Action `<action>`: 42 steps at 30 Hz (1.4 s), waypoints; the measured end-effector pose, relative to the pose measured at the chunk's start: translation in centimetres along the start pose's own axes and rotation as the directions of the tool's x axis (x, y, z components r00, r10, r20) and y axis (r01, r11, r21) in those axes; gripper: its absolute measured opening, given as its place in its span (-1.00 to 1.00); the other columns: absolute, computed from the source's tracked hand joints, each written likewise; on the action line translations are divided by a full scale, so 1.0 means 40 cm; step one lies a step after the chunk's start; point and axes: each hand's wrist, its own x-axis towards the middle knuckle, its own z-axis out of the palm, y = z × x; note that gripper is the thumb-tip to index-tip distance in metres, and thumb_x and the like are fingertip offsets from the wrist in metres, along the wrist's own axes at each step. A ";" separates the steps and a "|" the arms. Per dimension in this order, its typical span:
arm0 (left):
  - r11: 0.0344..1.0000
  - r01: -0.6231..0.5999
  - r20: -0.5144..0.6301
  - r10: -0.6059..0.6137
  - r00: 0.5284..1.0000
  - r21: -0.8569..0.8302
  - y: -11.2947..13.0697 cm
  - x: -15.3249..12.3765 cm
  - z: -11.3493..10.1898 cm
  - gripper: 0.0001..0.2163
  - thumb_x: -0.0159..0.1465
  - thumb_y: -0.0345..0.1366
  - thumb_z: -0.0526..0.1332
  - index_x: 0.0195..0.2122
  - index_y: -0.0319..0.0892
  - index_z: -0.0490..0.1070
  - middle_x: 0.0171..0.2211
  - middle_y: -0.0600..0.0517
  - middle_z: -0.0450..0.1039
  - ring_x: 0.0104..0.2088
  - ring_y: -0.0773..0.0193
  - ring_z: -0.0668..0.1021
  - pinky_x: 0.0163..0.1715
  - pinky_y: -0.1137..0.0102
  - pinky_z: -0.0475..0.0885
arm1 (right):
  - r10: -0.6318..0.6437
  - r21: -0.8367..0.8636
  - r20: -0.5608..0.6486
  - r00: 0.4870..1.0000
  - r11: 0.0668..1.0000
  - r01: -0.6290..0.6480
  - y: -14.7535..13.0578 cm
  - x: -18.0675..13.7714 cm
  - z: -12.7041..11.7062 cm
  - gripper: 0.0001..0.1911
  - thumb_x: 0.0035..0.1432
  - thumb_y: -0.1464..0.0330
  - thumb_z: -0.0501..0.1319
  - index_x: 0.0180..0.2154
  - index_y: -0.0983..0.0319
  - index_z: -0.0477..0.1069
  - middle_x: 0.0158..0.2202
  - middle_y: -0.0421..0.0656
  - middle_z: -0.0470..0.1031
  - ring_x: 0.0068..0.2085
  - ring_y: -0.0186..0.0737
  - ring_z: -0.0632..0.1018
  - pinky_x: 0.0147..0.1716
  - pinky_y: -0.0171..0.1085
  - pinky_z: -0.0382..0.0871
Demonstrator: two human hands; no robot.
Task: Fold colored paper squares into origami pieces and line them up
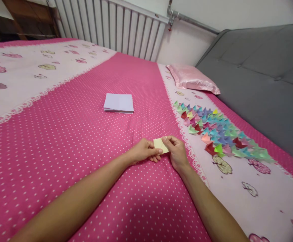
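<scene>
Between my two hands is a small piece of pale yellow paper (159, 144), held a little above the bedspread. My left hand (144, 150) pinches its left and lower edge, the thumb lying on top. On the right side, my right hand (177, 151) grips the same paper with its thumb over the upper corner. The paper looks folded, though its layers cannot be made out. Beyond my hands lies a stack of pale lilac paper sheets (118, 102). To the right stand rows of small folded paper boats (218, 131) in many colours.
A pink dotted bedspread (86, 134) with white printed bands covers the bed. A pink satin pillow (193, 79) rests at the far right, beside a grey padded headboard (259, 64). Against the far wall is a white radiator (116, 27) with a pipe (194, 22).
</scene>
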 end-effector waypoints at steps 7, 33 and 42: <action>1.000 0.007 0.029 -0.008 1.000 0.012 0.001 -0.003 -0.003 -0.77 0.09 -0.21 0.28 -0.46 -0.34 0.47 -0.60 -0.03 0.50 -0.57 0.39 0.51 -0.51 0.50 0.38 | -0.006 -0.050 0.013 1.000 0.999 0.006 0.000 -0.003 0.005 -0.75 -0.08 0.22 0.32 -0.52 0.25 0.37 -0.60 -0.29 0.39 -0.60 -0.42 0.36 -0.59 -0.40 0.23; 0.452 -0.369 0.159 0.438 0.885 0.812 0.010 -0.014 -0.046 -0.77 0.06 -0.48 0.14 -0.29 -0.20 0.52 -0.38 -0.01 0.45 -0.42 0.33 0.42 -0.37 0.44 0.29 | 0.014 -0.591 0.388 0.922 0.771 0.237 -0.048 0.019 -0.083 -0.80 0.01 0.30 0.23 -0.30 0.26 0.48 -0.33 -0.12 0.50 -0.33 -0.24 0.50 -0.31 -0.26 0.37; 0.459 -0.349 0.153 0.411 0.899 0.817 0.022 -0.019 -0.046 -0.78 0.07 -0.48 0.14 -0.28 -0.22 0.52 -0.39 -0.03 0.45 -0.43 0.34 0.41 -0.40 0.44 0.29 | 0.168 -0.630 0.378 0.910 0.767 0.120 -0.031 0.025 -0.115 -0.77 -0.14 0.36 0.31 -0.34 0.27 0.53 -0.48 -0.16 0.51 -0.47 -0.27 0.50 -0.47 -0.30 0.37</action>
